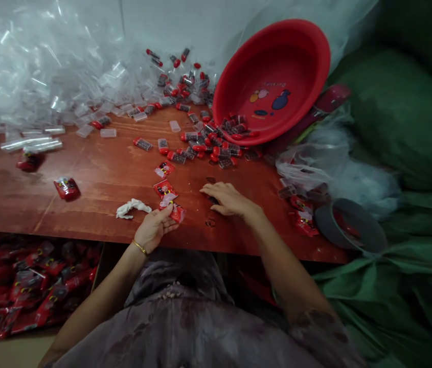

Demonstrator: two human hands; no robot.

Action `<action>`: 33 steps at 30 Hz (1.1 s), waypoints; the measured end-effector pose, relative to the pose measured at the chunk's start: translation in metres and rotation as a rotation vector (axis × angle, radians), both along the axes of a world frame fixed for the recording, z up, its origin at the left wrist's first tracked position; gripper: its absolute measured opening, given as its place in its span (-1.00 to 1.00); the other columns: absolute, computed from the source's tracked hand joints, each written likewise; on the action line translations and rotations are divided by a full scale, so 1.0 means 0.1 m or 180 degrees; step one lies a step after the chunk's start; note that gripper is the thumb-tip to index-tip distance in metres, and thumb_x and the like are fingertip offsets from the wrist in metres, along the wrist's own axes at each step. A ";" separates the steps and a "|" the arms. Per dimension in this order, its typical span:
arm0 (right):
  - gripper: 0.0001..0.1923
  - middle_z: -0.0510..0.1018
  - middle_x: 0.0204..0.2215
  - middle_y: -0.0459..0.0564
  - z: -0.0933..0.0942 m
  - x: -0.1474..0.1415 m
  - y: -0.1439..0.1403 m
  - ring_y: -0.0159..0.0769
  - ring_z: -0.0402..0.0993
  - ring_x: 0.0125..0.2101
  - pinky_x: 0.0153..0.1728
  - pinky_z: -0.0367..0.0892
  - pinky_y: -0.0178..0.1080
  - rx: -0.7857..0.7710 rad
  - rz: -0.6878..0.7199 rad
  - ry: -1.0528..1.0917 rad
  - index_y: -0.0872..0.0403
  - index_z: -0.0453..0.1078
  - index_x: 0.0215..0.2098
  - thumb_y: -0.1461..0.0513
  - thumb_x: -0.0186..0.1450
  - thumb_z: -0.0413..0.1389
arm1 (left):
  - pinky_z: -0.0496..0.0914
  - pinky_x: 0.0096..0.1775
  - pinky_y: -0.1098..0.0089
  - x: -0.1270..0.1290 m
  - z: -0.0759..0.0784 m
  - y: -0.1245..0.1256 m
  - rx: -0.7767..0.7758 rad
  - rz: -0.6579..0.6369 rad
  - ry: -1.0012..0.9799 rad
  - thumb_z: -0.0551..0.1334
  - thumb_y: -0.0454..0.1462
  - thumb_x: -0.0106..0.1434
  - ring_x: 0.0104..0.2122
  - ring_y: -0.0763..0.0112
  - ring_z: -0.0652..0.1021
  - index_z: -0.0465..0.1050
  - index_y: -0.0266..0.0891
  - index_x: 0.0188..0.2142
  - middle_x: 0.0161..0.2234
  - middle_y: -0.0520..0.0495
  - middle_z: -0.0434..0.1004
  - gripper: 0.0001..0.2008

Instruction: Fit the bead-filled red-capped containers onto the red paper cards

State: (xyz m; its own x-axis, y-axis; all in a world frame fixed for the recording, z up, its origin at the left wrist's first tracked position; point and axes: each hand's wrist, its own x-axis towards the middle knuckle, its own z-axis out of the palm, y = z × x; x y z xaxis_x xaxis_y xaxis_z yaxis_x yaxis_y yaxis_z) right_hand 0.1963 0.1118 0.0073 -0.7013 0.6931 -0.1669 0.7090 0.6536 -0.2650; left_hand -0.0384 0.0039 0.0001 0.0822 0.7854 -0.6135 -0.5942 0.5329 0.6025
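Your lap, in grey patterned cloth, fills the bottom of the view, pressed up to the near edge of the red-brown wooden table (96, 174). Your left hand (154, 227) sits at that edge with its fingers curled around a small red packet (176, 211), pinched between thumb and fingertips so it stays off the wood. Your right hand (228, 198) lies flat just beside it, fingers spread loosely over something small and dark that I cannot make out.

Two more red packets (165, 179) trail from your left hand toward the middle, within easy reach, and a crumpled white scrap (131, 207) lies beside them.

At the far right corner a red basin (273, 82) leans tilted, spilling small red-capped capsules (216, 143) onto the wood. Clear plastic sleeves (39, 76) heap along the far left edge. Green sacks (400, 117) crowd the right side, and finished red packets (20, 291) pile below the table.
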 end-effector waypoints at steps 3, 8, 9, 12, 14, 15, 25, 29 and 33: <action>-0.41 0.40 0.03 0.11 -0.11 0.01 0.06 -0.09 0.30 -0.05 -0.05 0.24 -0.06 0.0018 -0.0170 0.0209 0.06 0.28 0.10 0.21 0.10 0.24 | 0.42 -0.32 0.39 0.01 0.01 -0.01 -0.0108 0.0000 -0.0121 0.41 -0.15 -0.05 -0.43 0.36 0.58 0.47 -0.28 -0.41 -0.44 -0.07 0.60 -0.72; -0.72 0.49 -0.30 0.04 -0.28 -0.03 -0.02 -0.21 0.41 -0.30 -0.24 0.29 -0.21 0.0202 -0.1378 0.0937 0.09 0.43 -0.23 0.13 0.12 0.20 | 0.39 -0.27 0.37 0.03 -0.01 -0.02 -0.0131 0.0134 -0.0129 0.40 -0.15 -0.04 -0.40 0.34 0.58 0.47 -0.27 -0.38 -0.41 -0.08 0.60 -0.71; -0.76 0.49 -0.35 0.02 -0.30 -0.06 -0.06 -0.23 0.41 -0.33 -0.27 0.29 -0.21 0.0269 -0.1707 0.1134 0.08 0.43 -0.28 0.10 0.16 0.15 | 0.39 -0.26 0.37 0.05 -0.02 -0.02 -0.0120 0.0210 -0.0122 0.40 -0.14 -0.04 -0.39 0.34 0.58 0.47 -0.27 -0.38 -0.42 -0.08 0.59 -0.71; -0.70 0.48 -0.47 -0.03 -0.35 -0.16 -0.20 -0.25 0.40 -0.40 -0.32 0.28 -0.22 0.0363 -0.2690 0.1872 0.06 0.38 -0.36 0.02 0.24 0.00 | 0.39 -0.27 0.37 0.11 -0.06 -0.01 -0.0140 0.0444 -0.0091 0.40 -0.15 -0.04 -0.39 0.34 0.58 0.46 -0.26 -0.39 -0.42 -0.06 0.58 -0.72; -0.67 0.45 -0.53 -0.08 -0.37 -0.25 -0.30 -0.29 0.39 -0.46 -0.38 0.29 -0.25 0.0088 -0.3136 0.2552 0.05 0.33 -0.45 -0.02 0.22 -0.03 | 0.39 -0.29 0.38 0.16 -0.08 -0.01 -0.0219 0.0520 -0.0088 0.40 -0.16 -0.03 -0.40 0.35 0.58 0.45 -0.26 -0.39 -0.43 -0.06 0.57 -0.73; -0.67 0.42 -0.58 -0.12 -0.38 -0.30 -0.36 -0.33 0.37 -0.51 -0.44 0.30 -0.27 -0.0226 -0.3302 0.2951 0.05 0.31 -0.48 -0.03 0.20 -0.01 | 0.38 -0.30 0.38 0.19 -0.09 -0.01 -0.0264 0.0532 -0.0103 0.39 -0.17 -0.02 -0.41 0.36 0.57 0.44 -0.26 -0.40 -0.42 -0.05 0.57 -0.74; -0.56 0.52 -0.45 -0.19 -0.19 -0.61 -0.94 -0.36 0.56 -0.54 -0.52 0.51 -0.30 -0.2239 -0.3148 0.4973 0.02 0.24 -0.30 0.03 -0.02 0.29 | 0.36 -0.21 0.37 0.27 -0.07 -0.04 -0.0362 0.0802 -0.0349 0.37 -0.17 0.03 -0.34 0.36 0.57 0.44 -0.24 -0.42 -0.41 -0.04 0.55 -0.79; -0.63 0.48 -0.47 -0.22 -0.19 -0.75 -1.08 -0.35 0.57 -0.57 -0.50 0.50 -0.30 -0.1690 -0.3075 0.4987 0.03 0.22 -0.29 0.03 0.09 0.22 | 0.36 -0.18 0.36 0.31 -0.09 -0.05 -0.0219 0.0833 -0.0341 0.40 -0.14 -0.03 -0.34 0.36 0.55 0.46 -0.23 -0.39 -0.37 -0.06 0.57 -0.73; -0.68 0.46 -0.52 -0.24 -0.23 -0.84 -1.13 -0.35 0.57 -0.55 -0.49 0.48 -0.32 -0.1393 -0.3064 0.4908 0.01 0.18 -0.28 0.04 0.16 0.17 | 0.35 -0.17 0.34 0.31 -0.10 -0.06 -0.0154 0.0832 -0.0370 0.42 -0.12 -0.07 -0.36 0.37 0.55 0.47 -0.22 -0.39 -0.39 -0.04 0.57 -0.70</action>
